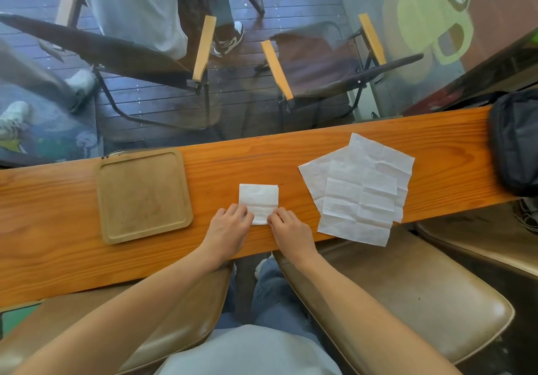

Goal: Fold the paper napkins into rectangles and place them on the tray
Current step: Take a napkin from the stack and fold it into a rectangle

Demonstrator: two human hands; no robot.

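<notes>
Both hands — left hand [230, 223], right hand [288, 226] — pinch the near edge of a folded napkin [258, 200] on the wooden counter [58, 229]; tray [144, 195] at nine o'clock, unfolded napkins [359, 191] at three.

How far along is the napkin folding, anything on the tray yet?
Nothing delivered: the tray holds no napkins. In hand: one folded napkin lies on the wooden counter, with the left hand and right hand pinching its near edge, apparently mid-fold. Left: finish and tray that one, then fold the unfolded napkins stacked to its right; the exact count is unclear.
</notes>
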